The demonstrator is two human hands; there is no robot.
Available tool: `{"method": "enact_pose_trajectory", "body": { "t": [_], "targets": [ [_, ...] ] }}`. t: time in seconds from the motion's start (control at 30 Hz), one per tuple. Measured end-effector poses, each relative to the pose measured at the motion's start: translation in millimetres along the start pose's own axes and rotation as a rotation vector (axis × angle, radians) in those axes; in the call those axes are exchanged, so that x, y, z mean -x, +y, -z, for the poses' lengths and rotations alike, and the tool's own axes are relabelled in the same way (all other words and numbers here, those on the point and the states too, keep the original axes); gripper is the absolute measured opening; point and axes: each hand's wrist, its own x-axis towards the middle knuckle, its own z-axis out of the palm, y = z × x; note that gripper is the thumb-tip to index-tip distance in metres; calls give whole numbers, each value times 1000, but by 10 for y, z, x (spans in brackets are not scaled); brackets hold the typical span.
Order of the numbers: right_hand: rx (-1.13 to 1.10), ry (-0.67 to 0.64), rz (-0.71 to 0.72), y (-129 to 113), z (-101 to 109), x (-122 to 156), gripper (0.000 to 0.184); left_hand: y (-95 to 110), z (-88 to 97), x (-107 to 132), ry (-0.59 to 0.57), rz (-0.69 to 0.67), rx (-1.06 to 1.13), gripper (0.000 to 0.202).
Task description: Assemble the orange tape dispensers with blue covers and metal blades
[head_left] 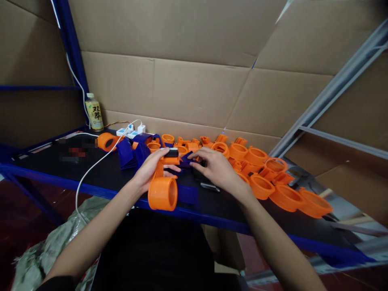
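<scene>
My left hand [148, 169] is closed around an orange plastic holder [163, 194], a cup-like ring on a long stem. The thumb presses a small black piece [171, 152] at the holder's upper end. My right hand [220, 167] reaches over the table just to the right, its thumb and index finger apart. Its fingertips are close to a dark blue piece [185, 160] and some black items beneath the palm; whether they touch is hard to make out. A flat blue strip [187, 195] lies behind the orange ring.
Several orange ring holders [260, 186] crowd the table's right side and back. Folded blue strips [126, 154] lie left of centre. A power strip [131, 131], a white cable [96, 165] and a yellow-labelled bottle [94, 113] are at the back left. Cardboard [182, 89] walls the rear.
</scene>
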Motion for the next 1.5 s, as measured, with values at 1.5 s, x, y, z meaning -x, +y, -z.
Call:
{"method": "enact_pose_trajectory", "body": {
  "t": [1.5],
  "targets": [
    [-439,328,-138,-258,-197,411,32,-323,-355,186,-59,-8,47,33]
  ]
}}
